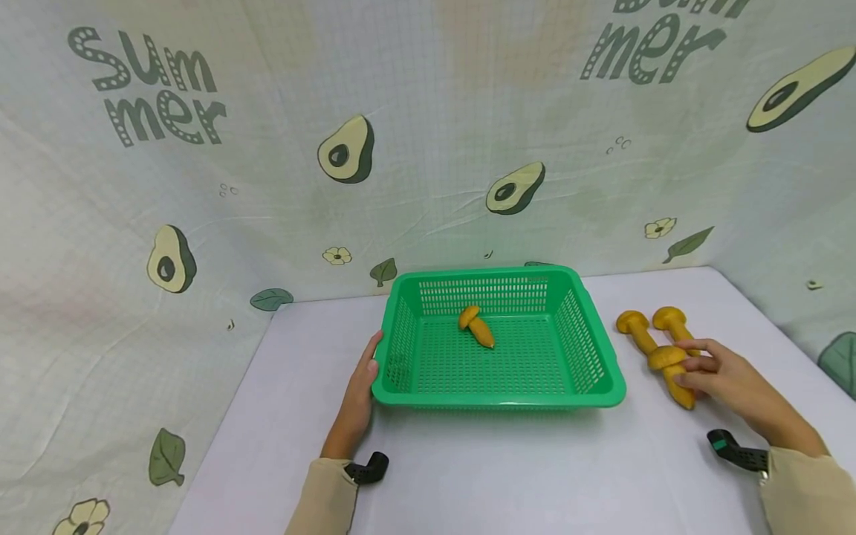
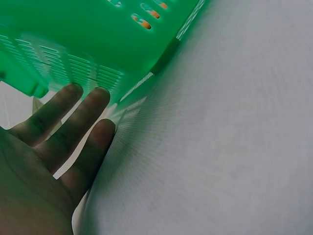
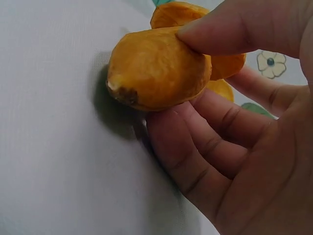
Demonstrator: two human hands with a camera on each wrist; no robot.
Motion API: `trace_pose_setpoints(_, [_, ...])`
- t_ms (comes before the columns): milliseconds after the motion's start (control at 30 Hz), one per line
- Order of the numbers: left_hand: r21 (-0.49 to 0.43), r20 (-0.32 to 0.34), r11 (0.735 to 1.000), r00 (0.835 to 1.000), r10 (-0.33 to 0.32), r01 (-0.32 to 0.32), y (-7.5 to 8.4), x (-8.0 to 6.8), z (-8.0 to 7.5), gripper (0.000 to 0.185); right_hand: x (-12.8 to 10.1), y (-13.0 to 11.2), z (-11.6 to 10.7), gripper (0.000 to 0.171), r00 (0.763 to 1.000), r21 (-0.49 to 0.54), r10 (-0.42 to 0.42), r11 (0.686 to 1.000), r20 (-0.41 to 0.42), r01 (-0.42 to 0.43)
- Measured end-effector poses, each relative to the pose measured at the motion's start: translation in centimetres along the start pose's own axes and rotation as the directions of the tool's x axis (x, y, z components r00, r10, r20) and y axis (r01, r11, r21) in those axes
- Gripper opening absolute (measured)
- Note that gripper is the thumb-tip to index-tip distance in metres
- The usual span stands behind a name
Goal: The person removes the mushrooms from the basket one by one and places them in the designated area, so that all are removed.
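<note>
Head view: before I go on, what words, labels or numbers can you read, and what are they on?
"Summer", split over two lines as "Sum" and "mer": printed on the backdrop cloth, upper left.
"mer", with cut-off letters above it, likely the same word: on the cloth, upper right.
No text shows on the basket, the mushrooms or the table.
The wrist views show no text.

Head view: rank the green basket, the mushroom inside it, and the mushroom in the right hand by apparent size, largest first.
1. Green basket, by far the largest.
2. Mushroom in the right hand's grip.
3. Mushroom inside the basket.
The last two may really be alike: the held one lies nearer the camera, so their ranking is unsure.
</note>
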State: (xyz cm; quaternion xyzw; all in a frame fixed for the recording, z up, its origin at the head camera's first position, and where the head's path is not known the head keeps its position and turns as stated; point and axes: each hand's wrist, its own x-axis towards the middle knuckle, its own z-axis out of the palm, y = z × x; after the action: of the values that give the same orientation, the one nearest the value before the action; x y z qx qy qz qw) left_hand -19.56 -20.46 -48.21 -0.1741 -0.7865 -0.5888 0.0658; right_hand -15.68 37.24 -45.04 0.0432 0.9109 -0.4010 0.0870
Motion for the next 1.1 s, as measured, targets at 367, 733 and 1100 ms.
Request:
trace_pose_setpoints(367, [-0.010, -0.001, 1.000, 1.000, -0.001, 0.001, 0.17, -0.12, -0.08, 0.052, -0.07, 0.06, -0.19, 0.076, 1.000, -0.039, -0.010, 0.999, 0.017, 0.011])
trace_pose_setpoints(733, [0.005, -0.001, 1.000, 1.000, 0.010, -0.010, -0.21, 0.00, -0.04, 0.051, -0.31, 0.15, -0.14, 0.064, 1.000, -0.051, -0.018, 0.999, 0.010, 0.018])
trace_pose_setpoints(1100, [-0.001, 0.004, 1.000, 1.000, 0.005, -0.005, 0.03, 0.01, -0.01, 0.052, -0.21, 0.60, 0.09, 0.073, 1.000, -0.043, -0.009, 0.999, -0.014, 0.009])
